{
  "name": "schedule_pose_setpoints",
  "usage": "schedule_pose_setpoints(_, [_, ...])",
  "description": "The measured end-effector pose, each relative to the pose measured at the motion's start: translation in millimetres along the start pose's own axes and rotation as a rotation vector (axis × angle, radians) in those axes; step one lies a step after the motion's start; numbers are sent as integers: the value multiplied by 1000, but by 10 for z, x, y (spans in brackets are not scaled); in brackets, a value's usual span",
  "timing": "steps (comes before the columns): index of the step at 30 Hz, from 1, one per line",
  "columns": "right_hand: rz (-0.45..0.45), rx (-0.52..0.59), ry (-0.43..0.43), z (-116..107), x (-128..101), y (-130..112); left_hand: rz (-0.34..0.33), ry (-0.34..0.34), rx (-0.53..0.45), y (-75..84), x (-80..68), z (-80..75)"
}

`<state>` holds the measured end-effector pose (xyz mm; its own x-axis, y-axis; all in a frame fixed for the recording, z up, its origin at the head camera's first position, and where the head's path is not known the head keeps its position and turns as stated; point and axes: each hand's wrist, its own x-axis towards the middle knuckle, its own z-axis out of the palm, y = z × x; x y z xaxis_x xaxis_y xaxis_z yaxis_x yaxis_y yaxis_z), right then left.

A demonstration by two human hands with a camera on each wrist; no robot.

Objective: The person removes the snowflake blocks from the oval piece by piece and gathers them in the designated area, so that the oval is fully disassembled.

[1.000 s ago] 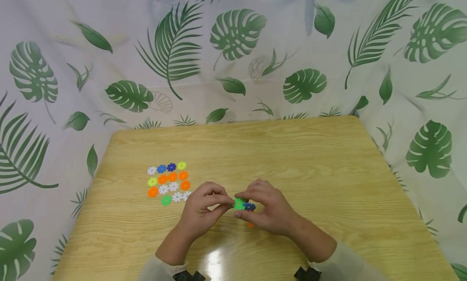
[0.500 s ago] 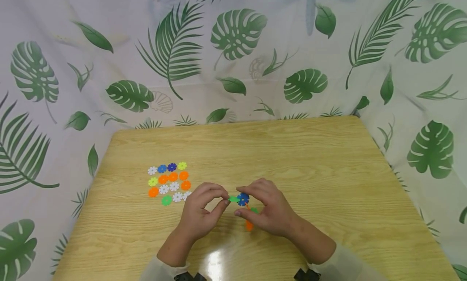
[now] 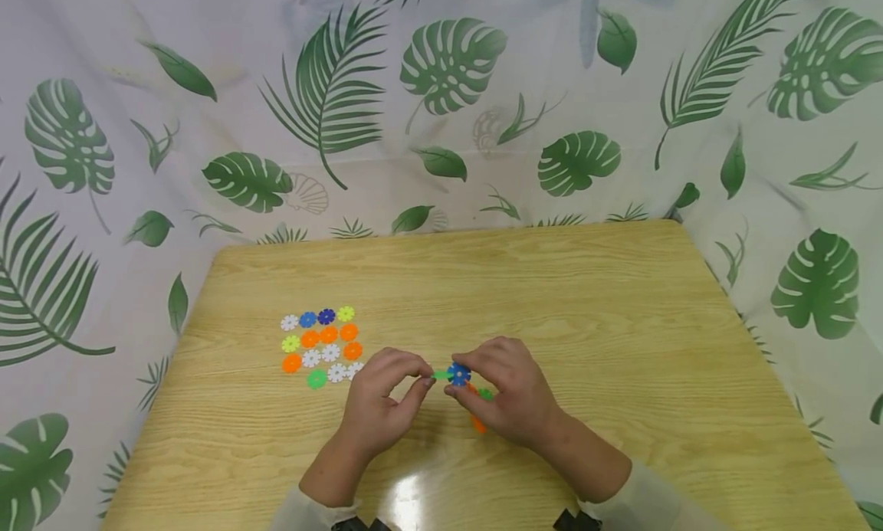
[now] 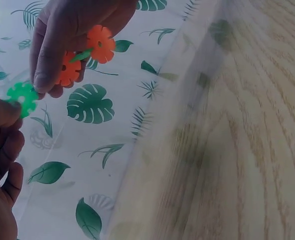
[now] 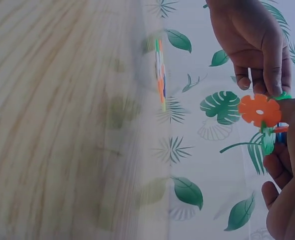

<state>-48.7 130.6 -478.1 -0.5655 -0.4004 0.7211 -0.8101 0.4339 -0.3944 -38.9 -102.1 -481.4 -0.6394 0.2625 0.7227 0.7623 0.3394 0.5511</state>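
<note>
In the head view my left hand [image 3: 386, 389] pinches a green notched plastic disc [image 3: 441, 375] between thumb and fingertips. My right hand [image 3: 510, 389] holds a blue notched disc [image 3: 459, 374] by its edges, face up to the head camera. The green disc, seen edge-on, meets the blue one's left rim; how deep their slots interlock is too small to tell. Hanging below my right palm are more linked discs: an orange disc [image 5: 260, 110], a small green disc [image 5: 268, 141] and, in the left wrist view, another orange disc [image 4: 69, 68]. My fingers partly cover this chain.
Loose flower-shaped discs lie in rough rows on the table left of my hands, among them an orange disc [image 3: 329, 333], a white disc [image 3: 330, 352] and a green disc [image 3: 316, 379]. The wooden table [image 3: 586, 301] ends at a leaf-printed cloth [image 3: 372, 117] behind.
The joined discs have been turned: the blue disc now faces up and the held green disc is edge-on. The orange part below has swung into view. Both hands stay nearly in place.
</note>
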Motion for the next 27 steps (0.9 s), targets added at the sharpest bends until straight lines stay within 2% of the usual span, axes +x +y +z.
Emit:
schedule_pose_setpoints(7, [38, 0, 41, -86, -45, 68, -72, 92, -7, -70, 3, -196])
schedule_pose_setpoints(18, [24, 48, 53, -84, -65, 71, -196, 88, 18, -133, -145, -309])
schedule_pose_setpoints(27, [24, 67, 56, -106, -64, 51, -370, 100, 43, -212, -327, -472])
